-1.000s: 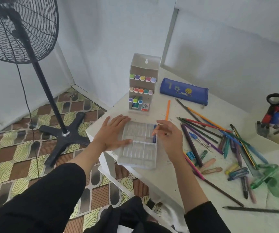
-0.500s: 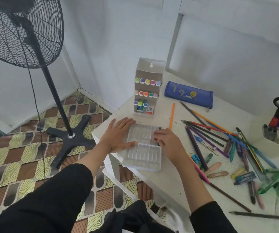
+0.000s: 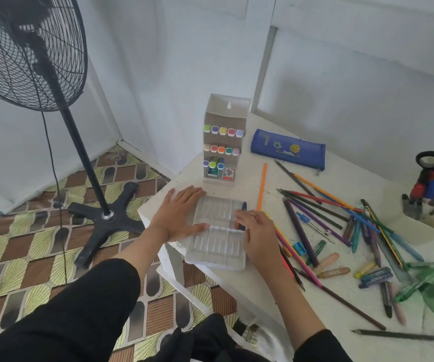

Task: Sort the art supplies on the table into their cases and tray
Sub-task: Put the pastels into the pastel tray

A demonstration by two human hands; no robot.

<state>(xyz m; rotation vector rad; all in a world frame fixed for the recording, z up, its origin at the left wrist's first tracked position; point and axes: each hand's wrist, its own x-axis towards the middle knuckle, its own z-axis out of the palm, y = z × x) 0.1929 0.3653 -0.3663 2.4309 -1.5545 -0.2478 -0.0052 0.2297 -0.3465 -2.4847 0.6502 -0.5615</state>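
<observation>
marker rack close behind tray

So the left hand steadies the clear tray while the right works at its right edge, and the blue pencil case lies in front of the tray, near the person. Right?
Not quite. The head view shows the pencil case beyond the tray, toward the wall, beside the marker stand. The left hand does rest on the tray, and the right hand is at its right edge.

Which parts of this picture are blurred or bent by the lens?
Head view: the wide lens bends the fan pole and the wall edges; the green plastic piece at the right edge is smeared; the tray and both hands, left and right, are fairly sharp; light is soft, without glare.
</observation>
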